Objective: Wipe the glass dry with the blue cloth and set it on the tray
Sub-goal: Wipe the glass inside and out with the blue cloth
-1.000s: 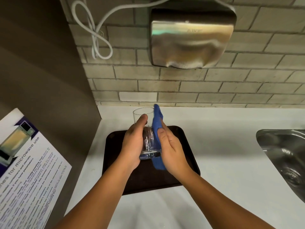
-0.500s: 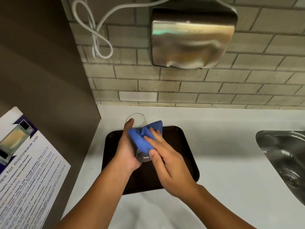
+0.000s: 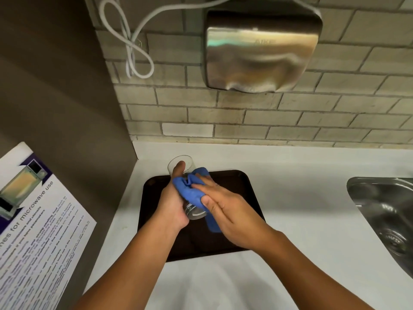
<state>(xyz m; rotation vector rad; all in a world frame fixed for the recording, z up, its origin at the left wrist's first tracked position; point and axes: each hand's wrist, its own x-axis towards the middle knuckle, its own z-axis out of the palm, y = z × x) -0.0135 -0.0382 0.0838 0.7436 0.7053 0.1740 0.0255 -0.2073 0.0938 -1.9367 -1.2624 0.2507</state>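
The glass [image 3: 186,189] is held tilted above the dark tray [image 3: 237,186], rim pointing away toward the wall and thick base toward the person, not yet set down. The left hand [image 3: 173,206] wraps around its far-left side, fingers curled closed on the wall with the thumb [image 3: 178,168] lying along the upper part near the rim. The right hand [image 3: 225,211] presses the blue cloth [image 3: 190,191] flat against the near side, its fingers extended and closed down on the fabric, so the cloth sits between palm and glass. My judgement is that the wiping is under way and the placing is left to do. To do it well, the left hand should turn the glass a little at a time while the right keeps the cloth moving along the wall, then push a fold inside the rim and over the base, where water tends to gather; the grip should be firm but not squeezing, since wet glass is slick and thin near the lip. The glass is clear, smooth and cylindrical with a heavy bottom; the cloth is soft, bunched and looks absorbent, one end hanging below the right palm. The tray is a matte, rounded-corner rectangle with a low raised edge, lying on the smooth white surface [image 3: 301,209].
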